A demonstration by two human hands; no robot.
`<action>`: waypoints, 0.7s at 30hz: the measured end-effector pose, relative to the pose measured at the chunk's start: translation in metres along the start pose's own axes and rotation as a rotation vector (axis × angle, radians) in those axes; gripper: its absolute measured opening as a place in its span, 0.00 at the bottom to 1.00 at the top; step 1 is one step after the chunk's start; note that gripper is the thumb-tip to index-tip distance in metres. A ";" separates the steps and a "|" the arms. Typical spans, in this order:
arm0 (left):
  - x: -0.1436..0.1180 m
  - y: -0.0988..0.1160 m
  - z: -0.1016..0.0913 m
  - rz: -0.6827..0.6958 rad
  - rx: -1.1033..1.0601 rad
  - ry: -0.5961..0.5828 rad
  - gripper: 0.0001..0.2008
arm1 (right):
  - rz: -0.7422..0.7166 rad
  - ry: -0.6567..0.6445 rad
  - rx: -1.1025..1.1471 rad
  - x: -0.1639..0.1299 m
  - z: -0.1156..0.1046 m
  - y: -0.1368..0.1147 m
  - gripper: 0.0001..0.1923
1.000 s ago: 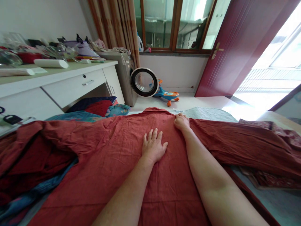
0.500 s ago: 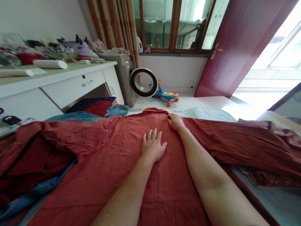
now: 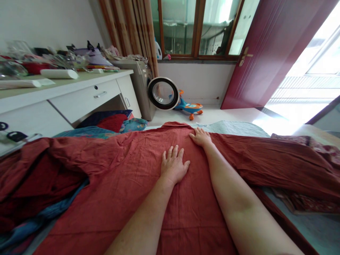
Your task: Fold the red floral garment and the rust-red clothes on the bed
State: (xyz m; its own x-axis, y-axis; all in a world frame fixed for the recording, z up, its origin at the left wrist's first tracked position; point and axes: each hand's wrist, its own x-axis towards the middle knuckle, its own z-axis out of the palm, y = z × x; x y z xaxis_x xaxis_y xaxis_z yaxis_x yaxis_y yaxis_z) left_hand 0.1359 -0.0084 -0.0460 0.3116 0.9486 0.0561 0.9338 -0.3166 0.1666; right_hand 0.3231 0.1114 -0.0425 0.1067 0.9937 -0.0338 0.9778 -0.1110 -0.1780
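Note:
A rust-red shirt lies spread out in front of me, its collar at the far edge and its sleeves stretched to either side. My left hand rests flat on the middle of the cloth, fingers spread. Farther up and to the right, my right hand lies on the shirt just below the collar, palm down with its fingers extended. Small wrinkles run across the fabric left of my hands. Beneath the left sleeve, blue patterned cloth shows.
A white desk cluttered with items stands at the left. Past it is a washing machine with its round door swung open. A blue and orange ride-on toy sits on the floor near a red door. Patterned folded cloth lies under the right sleeve.
My right hand's fingers have spread out flatter near the collar. My left hand stays in the same spot on the shirt.

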 end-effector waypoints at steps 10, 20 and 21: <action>0.000 -0.001 0.000 0.003 -0.002 0.008 0.33 | 0.183 0.251 0.015 -0.014 -0.014 0.008 0.21; 0.000 -0.001 0.000 0.002 -0.011 0.005 0.33 | 0.129 0.183 -0.020 -0.011 -0.012 0.016 0.22; 0.000 -0.001 0.000 0.002 -0.011 0.006 0.33 | 0.122 0.177 -0.025 -0.011 -0.012 0.017 0.21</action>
State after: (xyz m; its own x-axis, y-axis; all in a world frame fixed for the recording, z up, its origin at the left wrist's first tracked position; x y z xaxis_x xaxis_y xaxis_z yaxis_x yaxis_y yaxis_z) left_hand 0.1352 -0.0083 -0.0462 0.3128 0.9478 0.0621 0.9310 -0.3189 0.1776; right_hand 0.3402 0.0986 -0.0335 0.2524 0.9602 0.1197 0.9595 -0.2324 -0.1589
